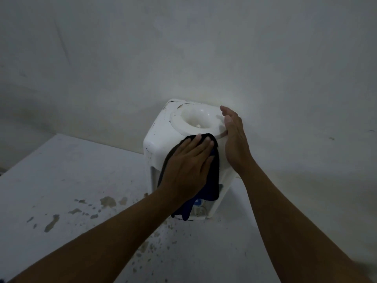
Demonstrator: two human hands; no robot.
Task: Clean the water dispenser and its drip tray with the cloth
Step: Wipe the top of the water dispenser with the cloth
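Water dispenser (163,137): one unit, white, stood upright on a white surface against the far wall, near the middle of the scene. No bottle is fitted; the round bottle well (196,119) on top is seen open. Dark specks and chipped marks are noted along the top's far-left edge and left corner.

Cloth (212,176): one, dark, black to navy. It is laid over the near edge of the dispenser's top and is hung down the front face, covering most of the tap recess.

Left hand (187,166): fingers are held straight and together, pressed flat on the cloth at the near rim of the top. Nothing is gripped.

Right hand (234,137): fingers are held straight and close together, laid against the right side of the top; the thumb is seen at the collar of the well. Nothing is clasped.

Taps: one blue-and-white part (197,202) is seen below the cloth's lower edge; the number of taps cannot be told.

Drip tray: cannot be made out; the lower front is largely hidden by the cloth and left forearm.

Surface (61,170): one, white, marked with many grey-brown blotches to the near left of the dispenser.

Wall (183,48): one, plain, pale, dimly lit.
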